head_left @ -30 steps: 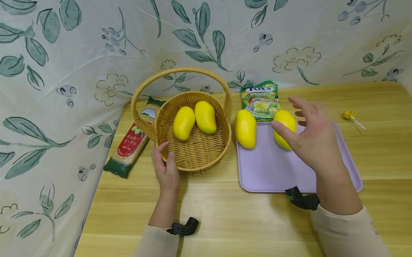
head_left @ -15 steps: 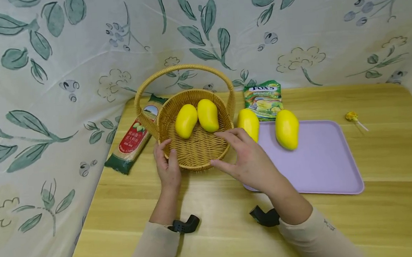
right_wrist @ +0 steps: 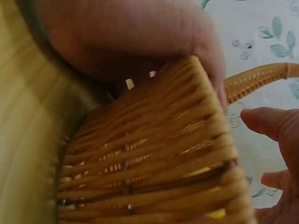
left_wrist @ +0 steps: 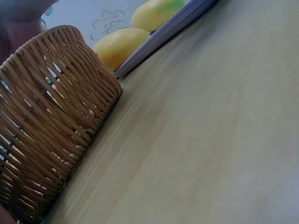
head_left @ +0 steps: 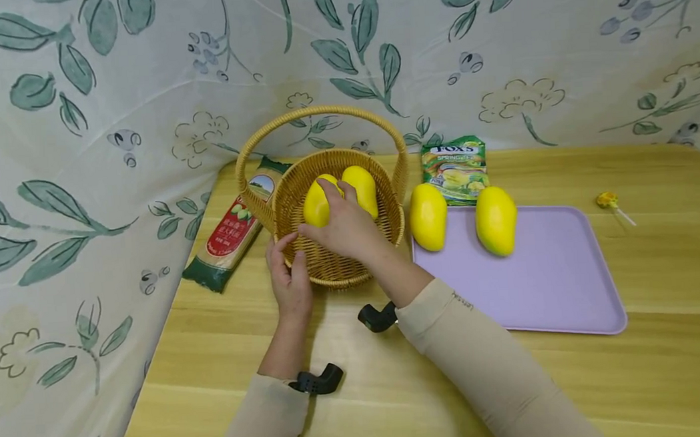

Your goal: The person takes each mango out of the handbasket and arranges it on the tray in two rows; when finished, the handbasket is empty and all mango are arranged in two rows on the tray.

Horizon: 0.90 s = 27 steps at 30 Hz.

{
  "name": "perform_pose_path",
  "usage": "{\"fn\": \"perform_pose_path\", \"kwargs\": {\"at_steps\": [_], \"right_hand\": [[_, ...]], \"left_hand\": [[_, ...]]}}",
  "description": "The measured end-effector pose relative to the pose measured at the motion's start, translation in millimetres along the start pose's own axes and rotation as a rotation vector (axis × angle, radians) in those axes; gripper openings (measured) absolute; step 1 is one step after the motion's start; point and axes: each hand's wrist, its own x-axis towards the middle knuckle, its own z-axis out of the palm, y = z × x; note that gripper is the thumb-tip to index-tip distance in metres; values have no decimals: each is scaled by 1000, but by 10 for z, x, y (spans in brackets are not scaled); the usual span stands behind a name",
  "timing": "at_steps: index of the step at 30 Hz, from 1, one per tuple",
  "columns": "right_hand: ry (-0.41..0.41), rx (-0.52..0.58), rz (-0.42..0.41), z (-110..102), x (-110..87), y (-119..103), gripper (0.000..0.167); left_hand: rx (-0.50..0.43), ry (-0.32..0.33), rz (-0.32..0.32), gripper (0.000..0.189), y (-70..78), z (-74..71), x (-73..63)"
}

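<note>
- Right hand (head_left: 347,229): fingers spread over the left mango (head_left: 315,208) in the basket (head_left: 336,270); cannot tell if they grip.
- Left hand (head_left: 291,290): fingers at the basket's near left rim; grip unclear.
- Left mango likely firm, slick; best cupped around its middle.

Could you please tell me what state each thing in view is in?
Wicker basket: upright
Handle: raised
Left hand: gripping the basket's rim
Right hand: over the basket, thumb and fingers spread
Basket mangoes: lying, partly hidden
Purple tray: flat
Tray mangoes: lying, far side
Red-labelled packet: lying, label up
Candy bag: seal unclear
Lollipop: lying
</note>
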Motion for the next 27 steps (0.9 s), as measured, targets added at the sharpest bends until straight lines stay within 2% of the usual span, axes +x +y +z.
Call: {"fn": "perform_pose_path", "kwargs": {"at_steps": [5,10,16,22,27], "right_hand": [[-26,-20,51,77,223,-18,97],[-17,-39,84,150,334,-6,94],[13,-74,95,202,398,-4,92],[44,-154,104,231,434,-6,90],[36,-183,112,229,424,-6,83]], "left_hand": [[3,-3,-5,37,15,6,-2],[2,-3,-20,37,26,11,-8],[8,-8,-15,37,21,6,-4],[13,-8,-17,37,23,1,-6],[6,-11,-22,37,23,3,-3]]}}
